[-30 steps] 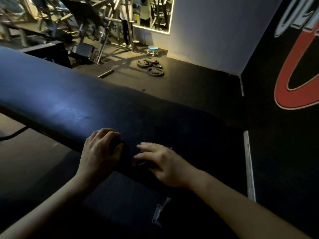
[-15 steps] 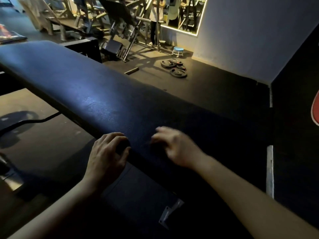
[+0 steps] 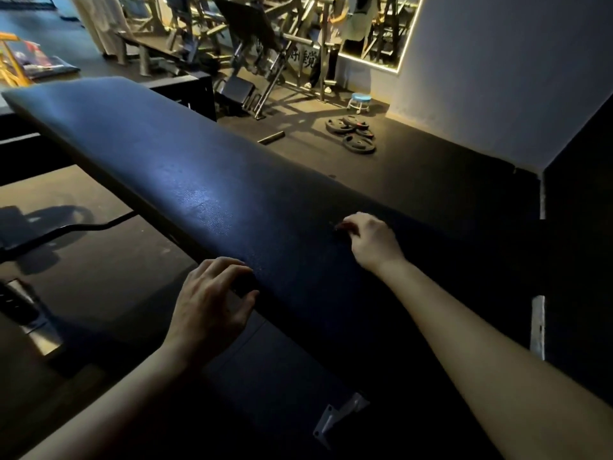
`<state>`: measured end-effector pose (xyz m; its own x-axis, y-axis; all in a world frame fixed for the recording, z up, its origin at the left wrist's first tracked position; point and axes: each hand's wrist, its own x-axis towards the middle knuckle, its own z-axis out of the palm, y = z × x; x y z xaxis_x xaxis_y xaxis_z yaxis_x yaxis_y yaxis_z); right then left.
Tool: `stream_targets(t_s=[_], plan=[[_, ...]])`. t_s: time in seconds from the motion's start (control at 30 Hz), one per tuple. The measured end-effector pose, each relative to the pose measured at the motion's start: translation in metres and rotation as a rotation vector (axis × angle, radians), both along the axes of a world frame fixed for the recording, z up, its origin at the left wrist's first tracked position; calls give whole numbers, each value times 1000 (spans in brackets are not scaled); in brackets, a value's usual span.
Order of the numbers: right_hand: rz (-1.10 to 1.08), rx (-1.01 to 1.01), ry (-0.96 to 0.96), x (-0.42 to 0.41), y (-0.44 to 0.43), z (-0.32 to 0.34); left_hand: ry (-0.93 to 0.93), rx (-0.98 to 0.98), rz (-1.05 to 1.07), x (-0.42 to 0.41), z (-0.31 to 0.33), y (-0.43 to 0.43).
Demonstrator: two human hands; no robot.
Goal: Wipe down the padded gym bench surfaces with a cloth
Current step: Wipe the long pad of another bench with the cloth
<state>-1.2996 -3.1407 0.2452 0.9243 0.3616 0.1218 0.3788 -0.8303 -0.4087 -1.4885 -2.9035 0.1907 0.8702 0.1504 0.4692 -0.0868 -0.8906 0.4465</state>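
Curling the left hand [image 3: 212,297] over the near edge of the bench pad [image 3: 185,180], fingers on top, thumb alongside, a dark shape between them; too dim for telling whether gripping something or merely resting. Setting the right hand [image 3: 373,240] farther in on the pad's top, knuckles up, fingertips tucked under; likewise not telling whether pinching anything or clenching on nothing.

Running slantwise from upper left to lower right across the middle of the view, near edge passing under the left hand, far edge passing just beyond the right hand. Leaving a long bare stretch of top left of both hands, up to the rounded end. Opening onto dark floor [image 3: 431,180] past the far edge, with weight plates [image 3: 353,134], a short bar [image 3: 272,137] and a small stool [image 3: 360,101] well apart from the pad. Closing in at the right with a dark wall [image 3: 580,227]. Hanging below the near edge, a metal bracket [image 3: 338,419]; reaching in from the left, a curved black bar [image 3: 83,227].

Showing blue-black grained upholstery, catching a pale sheen left of the hands, carrying fine specks just beside the left fingers.
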Motion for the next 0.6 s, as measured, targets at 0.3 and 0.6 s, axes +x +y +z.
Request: stream_targets(t_s=[0.3, 0.6], plan=[[628, 83, 73, -107, 74, -11, 12, -86, 50, -7, 0, 45], [39, 853, 1118, -114, 112, 54, -53, -538, -145, -20, 48, 68]])
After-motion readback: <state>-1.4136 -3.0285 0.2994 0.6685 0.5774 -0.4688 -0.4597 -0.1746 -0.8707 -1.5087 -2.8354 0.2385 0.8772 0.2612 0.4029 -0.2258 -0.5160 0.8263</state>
